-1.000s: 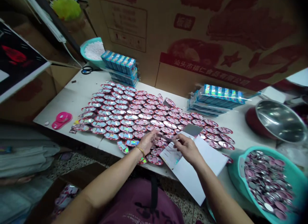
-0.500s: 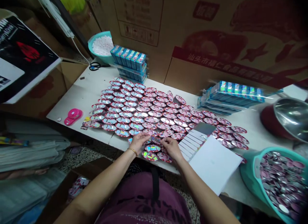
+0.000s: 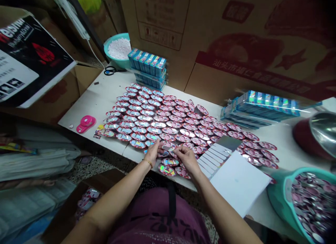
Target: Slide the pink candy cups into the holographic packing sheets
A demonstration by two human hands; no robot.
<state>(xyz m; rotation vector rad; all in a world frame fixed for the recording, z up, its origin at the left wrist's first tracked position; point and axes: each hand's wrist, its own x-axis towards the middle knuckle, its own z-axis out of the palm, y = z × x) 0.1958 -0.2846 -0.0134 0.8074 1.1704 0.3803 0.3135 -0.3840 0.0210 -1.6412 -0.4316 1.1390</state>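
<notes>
While both hands meet at the near edge of the white table (image 3: 97, 97), their fingertips rest on one oval lid (image 3: 168, 145).
Left hand (image 3: 153, 153) and right hand (image 3: 187, 158) are close together; pinching or pressing, cannot tell. The lid looks light, thin, stiff and slippery, so take it by the rim. Sticker sheet (image 3: 214, 156) lies beside it.

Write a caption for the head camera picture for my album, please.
Left hand and right hand touch shiny pink-rimmed oval lids laid in rows on a white table.
</notes>
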